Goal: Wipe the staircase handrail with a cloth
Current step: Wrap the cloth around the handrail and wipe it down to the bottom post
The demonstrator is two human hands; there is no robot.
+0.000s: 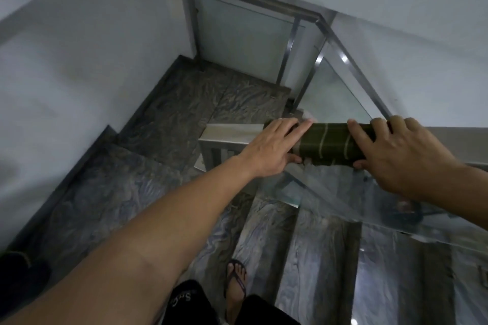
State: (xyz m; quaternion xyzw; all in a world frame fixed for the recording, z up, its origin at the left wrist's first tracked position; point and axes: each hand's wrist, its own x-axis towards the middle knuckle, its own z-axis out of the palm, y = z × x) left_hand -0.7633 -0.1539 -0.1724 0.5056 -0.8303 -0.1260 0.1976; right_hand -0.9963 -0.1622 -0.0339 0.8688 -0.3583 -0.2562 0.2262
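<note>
We see the dark green cloth (327, 144) wrapped around the handrail (227, 134), its long axis running left to right across the view, following the rail. Our left hand (274, 148) reaches forward on a straight arm, palm down, fingers (290, 126) loosely spread over the cloth's left end, thumb tucked beneath. Our right hand (401, 155) comes from the right, fingers curled over the cloth's right end, gripping it against the rail. A sandalled foot (236, 282) stands on the stair (111, 192) below.
</note>
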